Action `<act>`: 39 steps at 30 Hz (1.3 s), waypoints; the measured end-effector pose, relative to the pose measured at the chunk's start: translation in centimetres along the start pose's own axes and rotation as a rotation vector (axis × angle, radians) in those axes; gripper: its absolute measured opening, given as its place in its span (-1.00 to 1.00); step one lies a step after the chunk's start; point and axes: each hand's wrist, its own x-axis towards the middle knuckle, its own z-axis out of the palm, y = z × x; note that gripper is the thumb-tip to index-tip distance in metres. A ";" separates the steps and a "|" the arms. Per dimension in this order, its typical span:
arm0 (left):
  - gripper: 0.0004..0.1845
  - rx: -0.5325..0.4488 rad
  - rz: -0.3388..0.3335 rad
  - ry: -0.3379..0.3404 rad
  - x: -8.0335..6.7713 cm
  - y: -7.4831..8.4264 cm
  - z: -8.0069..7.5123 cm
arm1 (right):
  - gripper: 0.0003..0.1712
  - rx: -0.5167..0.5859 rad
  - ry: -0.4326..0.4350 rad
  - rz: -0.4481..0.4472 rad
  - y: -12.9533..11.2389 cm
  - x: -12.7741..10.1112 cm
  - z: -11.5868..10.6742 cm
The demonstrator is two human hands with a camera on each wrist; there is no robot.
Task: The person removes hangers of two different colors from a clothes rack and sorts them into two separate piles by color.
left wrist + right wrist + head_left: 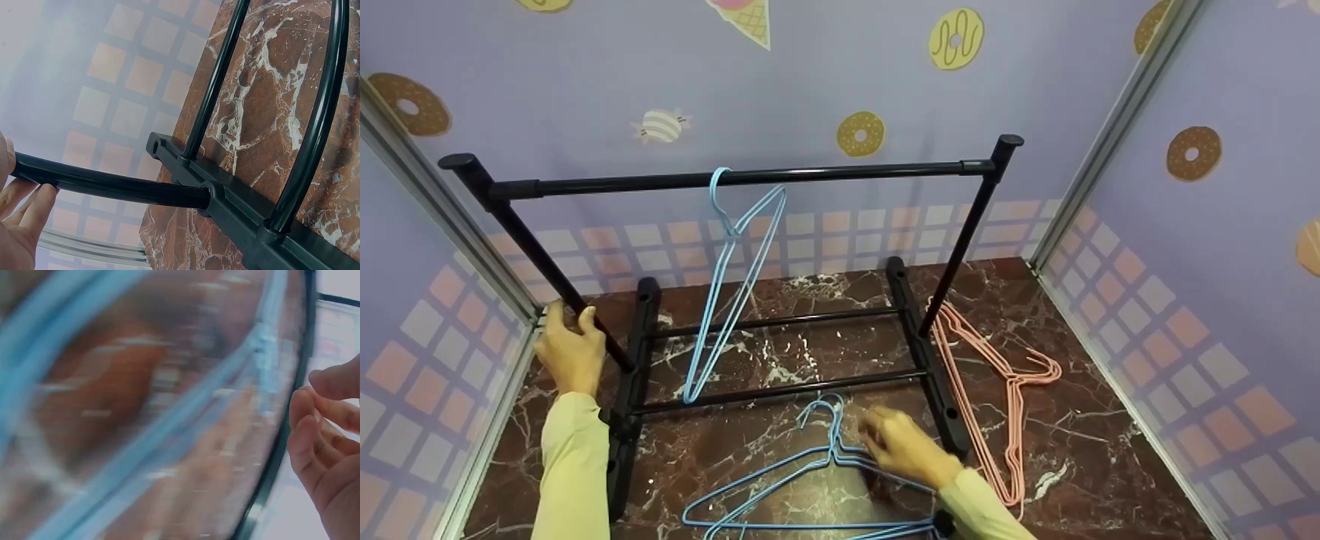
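Note:
My left hand [571, 356] holds the left upright post [540, 259] of a black metal clothes rack. In the left wrist view, fingers [38, 209] lie against the black tube from below. My right hand [911, 450] hovers over the right side of several blue wire hangers [834, 442] lying on the floor in front of the rack. Its fingers bend loosely with nothing between them, as the right wrist view shows. Blue wire hangers [733, 231] also hang by their hooks from the rack's top rail [855, 174], left of its middle.
Several pink wire hangers [1015, 379] lie on the floor at right, leaning against the rack's right foot [919, 352]. Two low crossbars [787, 321] join the feet. Patterned lilac walls [780, 97] enclose the dark red marbled floor [1080, 457] on three sides.

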 end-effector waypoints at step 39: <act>-0.55 0.001 0.013 -0.037 0.0 0.0 -0.5 | -0.61 0.495 0.272 0.368 -12.9 25.6 -4.1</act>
